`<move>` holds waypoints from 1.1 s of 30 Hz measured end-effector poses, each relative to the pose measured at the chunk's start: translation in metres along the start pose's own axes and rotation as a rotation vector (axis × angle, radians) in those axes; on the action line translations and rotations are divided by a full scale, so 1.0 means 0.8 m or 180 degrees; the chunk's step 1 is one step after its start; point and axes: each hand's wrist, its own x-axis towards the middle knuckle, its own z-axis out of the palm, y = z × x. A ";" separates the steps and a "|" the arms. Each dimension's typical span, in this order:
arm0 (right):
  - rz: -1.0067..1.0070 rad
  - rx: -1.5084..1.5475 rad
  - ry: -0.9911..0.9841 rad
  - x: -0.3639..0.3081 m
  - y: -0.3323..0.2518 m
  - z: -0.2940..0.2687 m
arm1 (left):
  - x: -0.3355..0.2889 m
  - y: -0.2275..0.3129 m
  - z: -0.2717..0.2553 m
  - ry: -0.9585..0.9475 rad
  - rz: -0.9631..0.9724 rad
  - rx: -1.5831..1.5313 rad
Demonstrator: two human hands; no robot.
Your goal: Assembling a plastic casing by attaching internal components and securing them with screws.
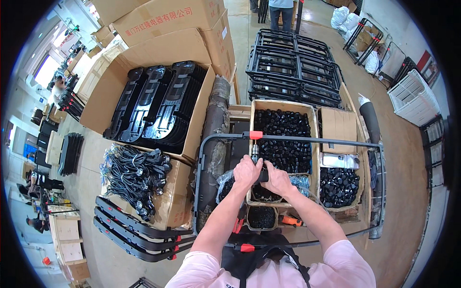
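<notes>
head | power driver [256, 154] | held between left grip [247, 172] and right grip [278, 180]

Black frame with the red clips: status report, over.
Left hand and right hand on power driver. Pointed at red clip on black frame. Frame lies over boxed black parts. Nothing visible between driver and clip.

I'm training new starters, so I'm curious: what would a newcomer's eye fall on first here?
Probably the black frame with red pieces around the person's forearms at centre, where the left grip and right grip come together at a dark tool. Next, likely the open cardboard box of glossy black panels at upper left, and the tangle of black cables just below it.
</notes>
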 end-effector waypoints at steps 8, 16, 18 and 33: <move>0.0032 -0.0102 -0.0180 0.006 -0.003 -0.006 | 0.010 -0.002 0.006 0.0084 0.0065 0.0017; -0.0181 0.0034 -0.0013 -0.003 -0.018 -0.002 | 0.005 -0.007 0.000 0.0003 0.0083 -0.0016; -0.0219 0.0030 -0.0004 -0.005 -0.019 -0.002 | 0.003 -0.008 0.001 0.0027 0.0116 -0.0018; -0.0127 -0.0143 -0.0143 -0.020 -0.031 0.000 | -0.007 -0.024 0.002 -0.0107 0.0173 -0.0263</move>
